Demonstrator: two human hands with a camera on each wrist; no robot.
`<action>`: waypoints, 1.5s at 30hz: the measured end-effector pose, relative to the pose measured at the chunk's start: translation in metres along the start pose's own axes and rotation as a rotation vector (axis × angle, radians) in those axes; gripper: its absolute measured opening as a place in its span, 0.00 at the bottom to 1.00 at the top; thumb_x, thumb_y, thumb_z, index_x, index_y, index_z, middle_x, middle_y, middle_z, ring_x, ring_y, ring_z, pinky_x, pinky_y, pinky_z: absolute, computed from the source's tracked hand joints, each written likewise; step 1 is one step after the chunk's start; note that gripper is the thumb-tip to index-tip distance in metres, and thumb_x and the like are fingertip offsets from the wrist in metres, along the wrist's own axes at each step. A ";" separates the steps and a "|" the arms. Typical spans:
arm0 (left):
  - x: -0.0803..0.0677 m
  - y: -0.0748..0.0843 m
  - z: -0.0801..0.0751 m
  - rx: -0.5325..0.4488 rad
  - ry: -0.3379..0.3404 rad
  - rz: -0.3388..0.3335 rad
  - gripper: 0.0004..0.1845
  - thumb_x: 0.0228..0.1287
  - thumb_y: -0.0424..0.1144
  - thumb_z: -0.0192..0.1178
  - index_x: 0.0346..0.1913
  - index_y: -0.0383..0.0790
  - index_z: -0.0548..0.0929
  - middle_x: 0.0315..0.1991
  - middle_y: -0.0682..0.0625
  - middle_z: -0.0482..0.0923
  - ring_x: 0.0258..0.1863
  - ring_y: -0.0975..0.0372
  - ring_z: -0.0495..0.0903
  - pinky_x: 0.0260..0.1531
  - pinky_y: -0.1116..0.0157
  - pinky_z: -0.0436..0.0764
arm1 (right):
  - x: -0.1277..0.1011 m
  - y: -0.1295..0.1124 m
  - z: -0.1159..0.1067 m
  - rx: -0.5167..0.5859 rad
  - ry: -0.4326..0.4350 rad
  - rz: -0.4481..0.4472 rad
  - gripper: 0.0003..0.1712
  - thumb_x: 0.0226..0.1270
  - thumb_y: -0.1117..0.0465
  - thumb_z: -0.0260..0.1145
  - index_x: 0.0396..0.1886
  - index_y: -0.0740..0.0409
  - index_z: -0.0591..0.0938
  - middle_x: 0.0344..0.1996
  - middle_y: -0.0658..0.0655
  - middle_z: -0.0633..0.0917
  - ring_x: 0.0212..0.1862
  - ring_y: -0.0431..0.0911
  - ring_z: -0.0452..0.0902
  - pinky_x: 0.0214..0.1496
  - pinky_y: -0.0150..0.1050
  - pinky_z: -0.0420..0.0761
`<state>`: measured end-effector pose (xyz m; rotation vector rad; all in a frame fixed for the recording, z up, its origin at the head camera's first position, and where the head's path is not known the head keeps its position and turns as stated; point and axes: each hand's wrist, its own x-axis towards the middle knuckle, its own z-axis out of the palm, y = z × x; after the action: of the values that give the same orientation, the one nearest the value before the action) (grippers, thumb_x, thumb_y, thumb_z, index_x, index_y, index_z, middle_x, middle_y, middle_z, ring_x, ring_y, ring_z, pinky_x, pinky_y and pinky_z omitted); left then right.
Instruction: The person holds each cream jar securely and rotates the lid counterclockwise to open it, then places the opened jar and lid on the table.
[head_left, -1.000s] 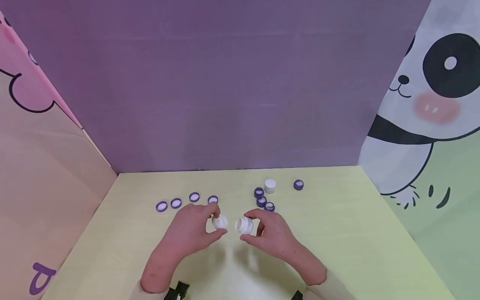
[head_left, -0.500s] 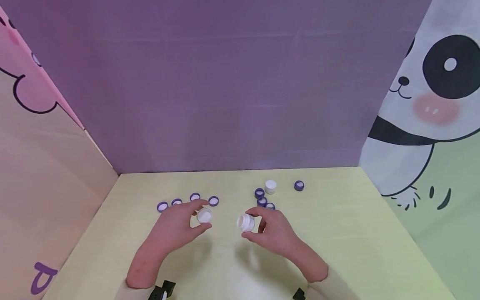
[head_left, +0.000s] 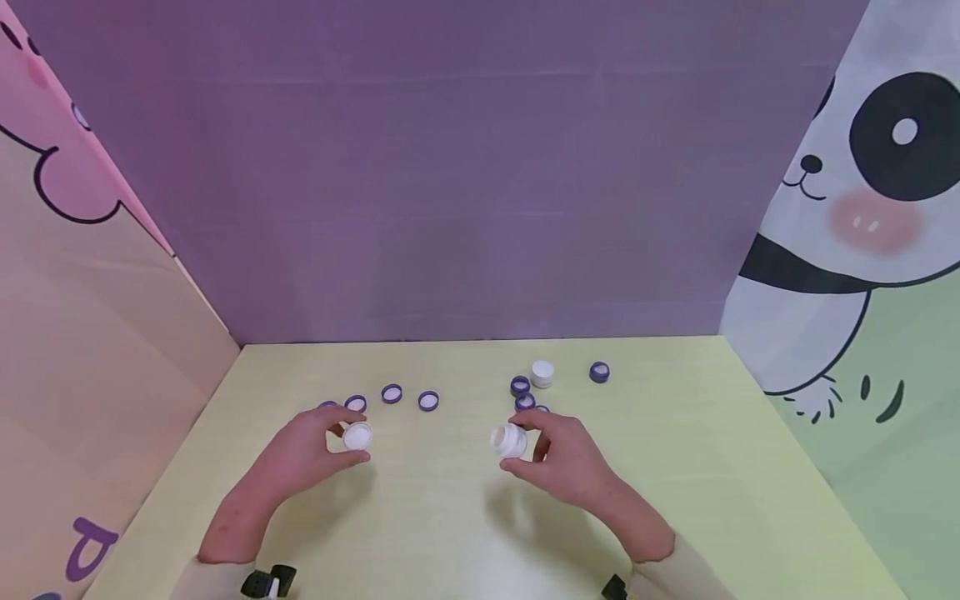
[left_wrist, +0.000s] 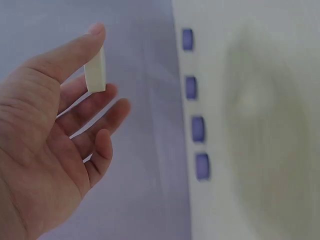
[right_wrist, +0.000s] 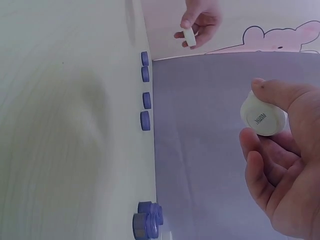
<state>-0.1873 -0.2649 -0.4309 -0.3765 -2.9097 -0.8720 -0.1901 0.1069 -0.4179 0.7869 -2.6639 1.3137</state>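
The left hand (head_left: 315, 442) pinches a white lid (head_left: 357, 436) between thumb and fingers, lifted above the near left of the table (head_left: 720, 467). The right hand (head_left: 562, 454) grips a small white jar (head_left: 512, 440), well apart from the lid. Four purple lids (head_left: 392, 393) lie in a row just beyond the left hand; purple jars (head_left: 519, 386) and a white jar (head_left: 542, 372) stand beyond the right.
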 end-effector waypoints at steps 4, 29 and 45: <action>-0.002 -0.024 -0.003 -0.029 0.008 -0.022 0.27 0.48 0.44 0.77 0.51 0.38 0.83 0.42 0.53 0.77 0.37 0.57 0.75 0.30 0.63 0.75 | -0.003 0.004 -0.004 0.002 -0.002 0.016 0.25 0.48 0.58 0.80 0.47 0.48 0.83 0.31 0.39 0.82 0.19 0.37 0.71 0.19 0.34 0.73; -0.004 -0.122 -0.015 -0.062 -0.075 -0.241 0.29 0.50 0.45 0.76 0.51 0.30 0.79 0.41 0.42 0.76 0.34 0.55 0.74 0.26 0.63 0.75 | -0.015 0.028 -0.021 0.001 0.043 0.073 0.24 0.51 0.55 0.79 0.49 0.45 0.83 0.34 0.42 0.83 0.19 0.38 0.72 0.20 0.34 0.74; 0.016 -0.141 -0.004 -0.034 -0.091 -0.300 0.35 0.49 0.56 0.74 0.51 0.30 0.79 0.41 0.42 0.76 0.38 0.52 0.72 0.32 0.62 0.74 | -0.021 0.034 -0.022 -0.020 0.037 0.125 0.24 0.51 0.56 0.79 0.50 0.45 0.83 0.34 0.42 0.83 0.19 0.39 0.72 0.20 0.35 0.74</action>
<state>-0.2391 -0.3779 -0.4999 0.0221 -3.0899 -0.9652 -0.1920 0.1497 -0.4342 0.5963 -2.7324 1.3123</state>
